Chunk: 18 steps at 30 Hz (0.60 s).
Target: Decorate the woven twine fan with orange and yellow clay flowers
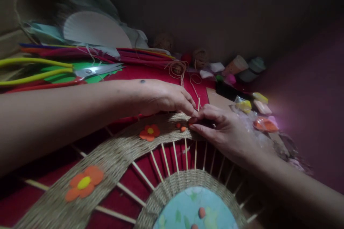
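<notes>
Both hands meet at the far edge of the woven straw ring with wooden spokes (113, 157) — left hand (161, 96) and right hand (223, 130) pinched shut on small orange clay bits (183, 128) — best pressed gently, straw held flat.

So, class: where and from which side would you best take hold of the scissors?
Probably by the yellow handles, coming from the left. The scissors lie flat on the green sheet with the blades pointing right, so the handles are the safe, free end.

Both hands (193, 116) fingertip to fingertip on the woven band (115, 153).
</notes>
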Tool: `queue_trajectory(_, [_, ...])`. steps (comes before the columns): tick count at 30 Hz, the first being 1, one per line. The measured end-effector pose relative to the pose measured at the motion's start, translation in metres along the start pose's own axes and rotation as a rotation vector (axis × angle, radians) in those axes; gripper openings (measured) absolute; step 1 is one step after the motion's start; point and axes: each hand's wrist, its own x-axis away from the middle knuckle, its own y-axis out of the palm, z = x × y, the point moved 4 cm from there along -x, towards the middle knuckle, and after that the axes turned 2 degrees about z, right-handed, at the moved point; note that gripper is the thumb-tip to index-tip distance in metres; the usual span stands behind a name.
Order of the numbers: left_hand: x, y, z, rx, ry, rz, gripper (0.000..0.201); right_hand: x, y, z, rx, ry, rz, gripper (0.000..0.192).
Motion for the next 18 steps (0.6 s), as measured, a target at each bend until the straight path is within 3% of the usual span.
queue_trajectory(6, [-0.004, -0.003, -0.002, -0.028, -0.004, 0.027, 0.041, 0.008, 0.001, -0.005, -0.015, -0.1, 0.071, 0.008])
queue_trajectory(11, [-0.002, -0.002, -0.001, -0.01, -0.005, 0.014, 0.04, 0.013, 0.004, -0.007, -0.004, -0.194, 0.053, 0.013])
queue_trajectory(18, [0.0, -0.001, 0.0, -0.012, 0.004, 0.035, 0.039, 0.006, 0.004, -0.003, -0.034, -0.075, 0.025, 0.008])
